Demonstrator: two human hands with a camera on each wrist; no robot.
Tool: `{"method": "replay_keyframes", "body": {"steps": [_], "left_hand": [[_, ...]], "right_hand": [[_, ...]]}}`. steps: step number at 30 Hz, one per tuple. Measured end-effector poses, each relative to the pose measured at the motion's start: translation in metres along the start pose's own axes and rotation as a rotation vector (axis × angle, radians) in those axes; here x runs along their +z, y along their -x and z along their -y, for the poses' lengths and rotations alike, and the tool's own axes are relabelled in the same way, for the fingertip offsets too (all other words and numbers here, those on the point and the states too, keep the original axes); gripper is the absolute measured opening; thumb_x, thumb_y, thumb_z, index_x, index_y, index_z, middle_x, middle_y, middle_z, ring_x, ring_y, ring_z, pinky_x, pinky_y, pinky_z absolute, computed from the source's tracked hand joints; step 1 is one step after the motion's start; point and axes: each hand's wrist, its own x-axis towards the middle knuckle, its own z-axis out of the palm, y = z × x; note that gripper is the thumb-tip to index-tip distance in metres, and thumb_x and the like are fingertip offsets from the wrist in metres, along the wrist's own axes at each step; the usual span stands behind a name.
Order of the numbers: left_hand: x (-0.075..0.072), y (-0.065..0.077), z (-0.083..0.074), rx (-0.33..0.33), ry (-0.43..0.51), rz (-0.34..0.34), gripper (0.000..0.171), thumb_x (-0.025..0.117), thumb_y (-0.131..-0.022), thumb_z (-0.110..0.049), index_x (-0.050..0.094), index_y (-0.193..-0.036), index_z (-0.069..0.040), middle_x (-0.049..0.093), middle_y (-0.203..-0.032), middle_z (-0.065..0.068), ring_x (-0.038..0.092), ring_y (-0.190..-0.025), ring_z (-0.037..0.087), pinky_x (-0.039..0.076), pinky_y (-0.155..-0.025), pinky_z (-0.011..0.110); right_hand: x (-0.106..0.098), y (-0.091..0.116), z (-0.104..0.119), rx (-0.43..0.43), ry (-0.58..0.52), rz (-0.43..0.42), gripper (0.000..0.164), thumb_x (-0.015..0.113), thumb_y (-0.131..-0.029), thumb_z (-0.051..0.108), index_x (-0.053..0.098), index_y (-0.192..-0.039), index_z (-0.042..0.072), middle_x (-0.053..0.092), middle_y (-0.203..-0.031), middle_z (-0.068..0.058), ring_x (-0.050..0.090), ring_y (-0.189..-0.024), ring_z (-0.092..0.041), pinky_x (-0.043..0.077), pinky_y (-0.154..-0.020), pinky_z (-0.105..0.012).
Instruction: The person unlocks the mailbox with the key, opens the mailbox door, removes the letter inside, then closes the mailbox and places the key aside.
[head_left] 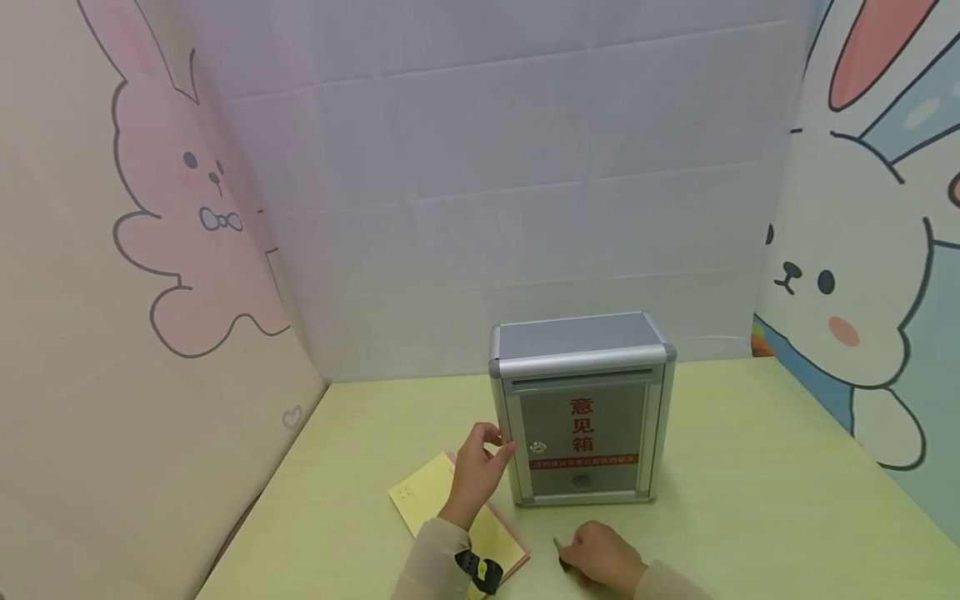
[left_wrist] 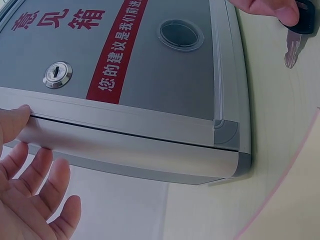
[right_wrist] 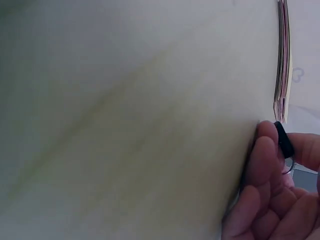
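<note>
A grey metal suggestion box [head_left: 581,333] with red characters stands upright on the table, its front door closed. In the left wrist view, its round door lock [left_wrist: 57,74] shows a keyhole with nothing in it. My left hand [head_left: 476,477] is at the box's left side; the thumb touches the front edge and the other fingers are loosely spread by the side panel. Low in front of the box, my right hand [head_left: 603,557] pinches a key [left_wrist: 291,49] by its black head, the metal blade sticking out. In the right wrist view, the fingers partly hide the key's black head [right_wrist: 284,140].
Beneath the left forearm lies a stack of yellow and pink paper [head_left: 422,497], left of the box. The pale yellow table [head_left: 750,467] meets a white cloth backdrop [head_left: 525,208] behind and rabbit-printed walls at both sides. The left wrist wears a black band [head_left: 480,572].
</note>
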Motion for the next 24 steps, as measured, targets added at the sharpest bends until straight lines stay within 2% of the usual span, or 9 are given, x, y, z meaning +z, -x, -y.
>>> {"method": "replay_keyframes", "body": {"steps": [5, 7, 10, 15, 19, 24], "left_hand": [[0.001, 0.0, 0.002, 0.017, -0.004, -0.014, 0.022, 0.07, -0.087, -0.014, 0.054, -0.097, -0.002, 0.06, -0.09, 0.007, 0.047, -0.063, 0.011, 0.042, -0.057, 0.026], [0.001, 0.001, 0.003, 0.02, -0.046, -0.021, 0.023, 0.07, -0.087, -0.015, 0.055, -0.098, -0.002, 0.06, -0.09, 0.006, 0.05, -0.068, 0.015, 0.043, -0.06, 0.028], [0.001, 0.004, 0.005, 0.034, -0.143, -0.035, 0.025, 0.07, -0.086, -0.018, 0.057, -0.1, -0.002, 0.06, -0.091, 0.005, 0.053, -0.074, 0.019, 0.043, -0.063, 0.03], [0.002, 0.011, 0.006, 0.049, -0.382, -0.068, 0.028, 0.073, -0.082, -0.023, 0.062, -0.099, -0.003, 0.062, -0.09, 0.007, 0.052, -0.072, 0.022, 0.042, -0.06, 0.033], [0.005, 0.018, 0.006, -0.005, -0.537, -0.069, 0.03, 0.075, -0.079, -0.027, 0.064, -0.098, -0.005, 0.063, -0.087, 0.006, 0.055, -0.078, 0.026, 0.043, -0.066, 0.04], [0.008, 0.024, 0.007, -0.074, -0.582, -0.019, 0.033, 0.073, -0.08, -0.029, 0.065, -0.102, -0.006, 0.065, -0.09, 0.01, 0.056, -0.085, 0.033, 0.043, -0.071, 0.047]], "right_hand": [[-0.001, 0.0, 0.0, 0.002, 0.035, 0.011, 0.033, 0.062, -0.086, 0.018, 0.054, -0.055, 0.01, 0.046, -0.043, 0.008, 0.034, -0.042, -0.006, 0.025, -0.045, -0.021], [-0.001, 0.0, 0.001, 0.018, 0.058, 0.019, 0.034, 0.061, -0.088, 0.018, 0.055, -0.056, 0.01, 0.046, -0.044, 0.007, 0.034, -0.042, -0.006, 0.025, -0.045, -0.022], [-0.002, 0.0, 0.003, 0.042, 0.096, 0.033, 0.034, 0.06, -0.09, 0.019, 0.054, -0.058, 0.01, 0.046, -0.044, 0.006, 0.035, -0.042, -0.007, 0.026, -0.046, -0.023], [-0.003, 0.0, 0.005, 0.042, 0.144, 0.034, 0.034, 0.062, -0.09, 0.021, 0.054, -0.059, 0.011, 0.047, -0.044, 0.006, 0.037, -0.043, -0.008, 0.029, -0.047, -0.024], [-0.004, 0.002, 0.006, 0.037, 0.163, 0.017, 0.034, 0.063, -0.089, 0.023, 0.053, -0.058, 0.011, 0.047, -0.045, 0.005, 0.038, -0.044, -0.009, 0.029, -0.046, -0.024], [-0.005, 0.002, 0.004, 0.037, 0.174, 0.002, 0.035, 0.064, -0.088, 0.024, 0.052, -0.057, 0.012, 0.046, -0.044, 0.005, 0.038, -0.044, -0.009, 0.028, -0.046, -0.024]]}}
